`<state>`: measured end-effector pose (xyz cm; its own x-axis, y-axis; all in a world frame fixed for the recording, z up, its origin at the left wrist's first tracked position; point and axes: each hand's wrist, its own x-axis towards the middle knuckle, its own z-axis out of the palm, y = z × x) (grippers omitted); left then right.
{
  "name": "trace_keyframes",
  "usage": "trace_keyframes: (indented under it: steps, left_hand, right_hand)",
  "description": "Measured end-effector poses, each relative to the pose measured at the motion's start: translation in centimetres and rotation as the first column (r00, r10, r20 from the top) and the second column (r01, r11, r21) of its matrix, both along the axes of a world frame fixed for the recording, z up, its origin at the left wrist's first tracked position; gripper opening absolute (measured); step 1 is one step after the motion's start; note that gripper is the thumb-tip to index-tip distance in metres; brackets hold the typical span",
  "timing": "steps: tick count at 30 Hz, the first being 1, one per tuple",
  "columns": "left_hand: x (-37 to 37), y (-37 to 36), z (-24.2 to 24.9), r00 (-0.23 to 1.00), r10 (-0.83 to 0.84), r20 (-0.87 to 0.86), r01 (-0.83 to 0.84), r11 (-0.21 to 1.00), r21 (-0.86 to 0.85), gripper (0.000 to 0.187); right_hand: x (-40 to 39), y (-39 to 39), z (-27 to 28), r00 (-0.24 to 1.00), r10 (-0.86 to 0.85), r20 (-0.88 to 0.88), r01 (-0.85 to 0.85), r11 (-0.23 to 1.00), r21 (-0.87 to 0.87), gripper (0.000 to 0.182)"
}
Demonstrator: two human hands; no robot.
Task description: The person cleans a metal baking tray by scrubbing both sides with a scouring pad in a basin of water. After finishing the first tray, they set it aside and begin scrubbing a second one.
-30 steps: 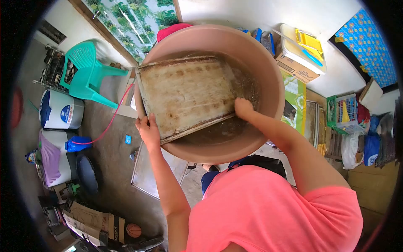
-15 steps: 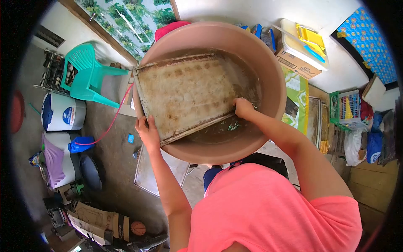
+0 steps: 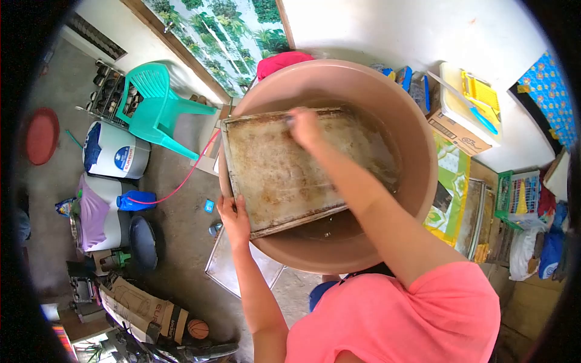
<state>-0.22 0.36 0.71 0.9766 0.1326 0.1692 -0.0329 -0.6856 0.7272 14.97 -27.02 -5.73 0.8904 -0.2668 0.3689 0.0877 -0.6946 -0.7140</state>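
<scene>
A wide brown plastic basin [image 3: 417, 199] holds murky water. Tilted inside it, with its left side resting over the rim, is a stained rectangular metal baking tray [image 3: 272, 175]. My left hand [image 3: 235, 219] grips the tray's near left edge, fingers over its rim. Up by the tray's far edge, my right hand [image 3: 307, 129] is closed and pressed close to the surface. It is slightly blurred, and whatever lies in its fingers I cannot make out.
A green plastic chair [image 3: 154, 109] stands left of the basin, near a pink hose [image 3: 192, 172]. Another flat tray [image 3: 225, 266] lies on the floor below. At right, a carton [image 3: 457, 134] supports a lidded container with a blue-handled knife [image 3: 481, 118].
My right hand has left the tray's near right edge and moved across to its far edge. My left hand keeps its hold. The whole view has shifted slightly.
</scene>
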Motion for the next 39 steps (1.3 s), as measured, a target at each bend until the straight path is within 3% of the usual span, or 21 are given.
trace_keyframes:
  steps: [1,2,3,5,7,8,9,11,14,18,20,22,24,25,26,29,30,31,35,38,39]
  left_hand:
    - [0.0,0.1,-0.1,1.0,-0.002,0.016,0.002,1.0,0.016,0.028]
    - [0.1,0.3,-0.4,0.999,-0.005,0.033,0.004,1.0,0.031,0.027]
    - [0.1,0.2,-0.4,0.999,-0.008,0.048,0.006,0.999,0.043,0.027]
    - [-0.1,0.2,-0.3,0.999,0.003,0.048,-0.005,0.998,0.06,0.027]
    - [0.1,0.0,0.1,0.999,0.007,0.05,-0.011,0.997,0.077,0.027]
    - [0.1,0.1,0.2,0.999,0.009,0.043,-0.013,0.996,0.085,0.027]
    - [-0.1,0.0,0.2,1.0,0.009,0.03,-0.011,0.996,0.092,0.026]
    - [0.0,-0.2,0.1,1.0,0.019,0.021,-0.021,0.996,0.088,0.027]
    - [-0.2,-0.2,0.3,0.999,0.026,0.022,-0.027,0.997,0.076,0.028]
    - [-0.2,-0.3,0.7,0.999,0.045,-0.024,-0.043,0.997,0.06,0.028]
    - [-0.2,-0.9,1.5,0.998,0.043,-0.051,-0.041,0.999,0.031,0.028]
    - [0.2,-0.2,0.2,0.998,-0.003,0.063,-0.008,0.986,0.165,0.026]
    - [0.3,-0.2,-0.1,0.998,-0.011,0.065,-0.003,0.978,0.206,0.025]
    - [0.1,-0.4,0.6,1.0,0.01,0.016,-0.013,0.983,0.182,0.024]
    - [0.0,-0.6,1.0,0.999,0.03,-0.03,-0.025,0.987,0.158,0.023]
    - [0.0,-0.1,0.6,1.0,-0.003,0.023,-0.001,0.987,0.158,0.021]
    - [-0.1,0.0,0.4,1.0,-0.009,0.018,0.006,0.989,0.146,0.021]
    - [-0.1,0.0,0.2,1.0,-0.013,0.015,0.011,0.991,0.132,0.022]
    - [0.0,-0.6,0.9,0.998,0.037,-0.046,-0.03,0.99,0.14,0.023]
    - [0.2,-0.6,0.7,0.999,0.014,-0.042,-0.008,0.988,0.156,0.025]
    - [0.2,-0.3,0.5,1.0,0.007,-0.027,-0.002,0.986,0.165,0.025]
  right_hand:
    - [1.1,-4.0,-3.0,0.999,-0.052,0.01,0.052,0.999,0.009,0.024]
    - [-0.2,-6.6,-1.7,0.979,-0.166,-0.121,0.17,0.985,0.03,0.019]
    - [-0.4,-8.4,-1.1,0.955,-0.215,-0.205,0.191,0.973,-0.131,0.019]
    - [0.1,-7.3,-1.0,0.949,-0.204,-0.24,0.156,0.966,-0.204,0.023]
    - [0.9,-1.0,0.8,0.99,-0.039,-0.137,0.01,0.979,-0.204,0.028]
    - [1.1,2.7,0.9,0.998,0.025,0.054,-0.016,0.987,-0.157,0.018]
    - [2.3,6.5,0.2,1.0,0.016,0.026,-0.016,1.0,-0.018,0.02]
    - [0.8,7.6,4.6,0.968,0.214,0.13,-0.211,0.977,-0.04,0.021]
    - [0.6,2.2,1.3,0.985,0.168,0.04,-0.166,0.985,-0.046,0.024]
    - [-1.4,-10.9,-2.5,0.967,-0.097,-0.235,0.075,0.992,-0.101,0.028]
    - [-1.1,-11.3,-2.8,0.928,-0.186,-0.322,0.137,0.976,-0.168,0.027]
    - [0.2,-7.8,-1.6,0.889,-0.211,-0.407,0.15,0.973,-0.177,0.025]
    - [1.2,0.1,-1.2,0.997,-0.07,0.024,0.072,0.99,-0.12,0.017]
    - [2.1,3.9,0.1,1.0,0.016,0.023,-0.017,0.997,0.071,0.018]
    - [0.8,6.1,4.2,0.998,0.055,-0.013,-0.055,0.998,0.034,0.018]
    - [1.7,5.9,4.0,0.977,0.188,0.101,-0.192,0.981,0.03,0.016]
    - [1.5,4.4,3.2,0.998,0.05,-0.03,-0.041,0.971,0.237,0.015]
    - [1.0,0.7,1.3,0.999,0.033,0.006,-0.033,0.998,0.058,0.016]
    - [-2.1,-13.2,-4.3,0.924,-0.217,-0.314,0.192,0.975,-0.11,0.028]
    - [-1.5,-11.4,-2.9,0.884,-0.287,-0.369,0.233,0.955,-0.184,0.029]
    - [-0.6,-9.5,-2.6,0.924,-0.246,-0.291,0.196,0.962,-0.192,0.021]
